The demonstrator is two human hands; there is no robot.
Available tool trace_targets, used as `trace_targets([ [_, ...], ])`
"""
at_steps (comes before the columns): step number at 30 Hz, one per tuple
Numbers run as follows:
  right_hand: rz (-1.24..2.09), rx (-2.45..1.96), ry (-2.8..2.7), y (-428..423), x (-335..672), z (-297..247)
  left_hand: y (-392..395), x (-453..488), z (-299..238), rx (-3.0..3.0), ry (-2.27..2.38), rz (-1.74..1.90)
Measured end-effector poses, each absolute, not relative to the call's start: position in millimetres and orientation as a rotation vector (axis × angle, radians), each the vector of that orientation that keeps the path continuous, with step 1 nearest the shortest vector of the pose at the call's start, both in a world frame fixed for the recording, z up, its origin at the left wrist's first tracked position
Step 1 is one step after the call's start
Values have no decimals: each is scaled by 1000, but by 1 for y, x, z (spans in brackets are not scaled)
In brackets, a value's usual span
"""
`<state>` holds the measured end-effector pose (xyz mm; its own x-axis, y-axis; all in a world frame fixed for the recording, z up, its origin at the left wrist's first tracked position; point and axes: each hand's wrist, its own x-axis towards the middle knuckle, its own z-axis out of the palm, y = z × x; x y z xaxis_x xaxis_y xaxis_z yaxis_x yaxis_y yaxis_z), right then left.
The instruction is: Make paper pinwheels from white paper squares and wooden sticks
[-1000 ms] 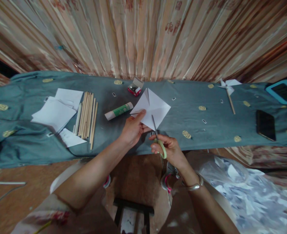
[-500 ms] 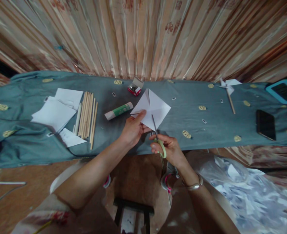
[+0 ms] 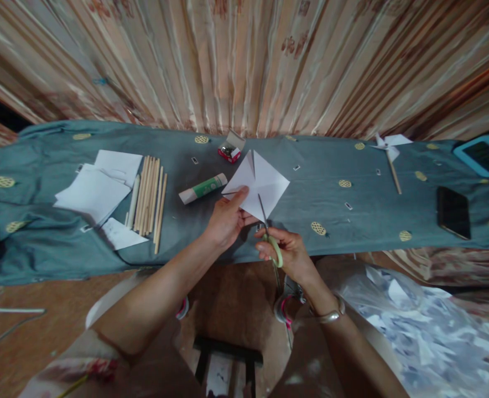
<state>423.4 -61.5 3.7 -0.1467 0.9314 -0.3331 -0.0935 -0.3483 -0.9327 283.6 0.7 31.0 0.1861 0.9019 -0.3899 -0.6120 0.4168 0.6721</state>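
My left hand (image 3: 227, 220) pinches the near left edge of a white square of paper (image 3: 259, 181), held like a diamond above the grey-blue cloth of the table (image 3: 352, 215). My right hand (image 3: 288, 251) grips green-handled scissors (image 3: 271, 243). Their blades point up into the paper's lower corner, along a crease. A green and white glue stick (image 3: 203, 188) lies just left of the paper. A small red box (image 3: 229, 151) stands open behind it.
A row of wooden sticks (image 3: 148, 193) and loose white sheets (image 3: 93, 190) lie at the left. A finished paper pinwheel (image 3: 389, 148), a black phone (image 3: 453, 211) and a blue-framed tablet (image 3: 483, 155) sit at the right. A plastic bag of paper scraps (image 3: 414, 326) is on the floor.
Almost nothing has moved. The scissors and my right hand have shifted very slightly upward against the paper's lower corner.
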Motion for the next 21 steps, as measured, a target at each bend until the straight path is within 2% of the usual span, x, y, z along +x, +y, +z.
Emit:
trace_targets([
  [21,1592,-1299,-1189,-65,426,7,10,275,36,410,855,1182],
])
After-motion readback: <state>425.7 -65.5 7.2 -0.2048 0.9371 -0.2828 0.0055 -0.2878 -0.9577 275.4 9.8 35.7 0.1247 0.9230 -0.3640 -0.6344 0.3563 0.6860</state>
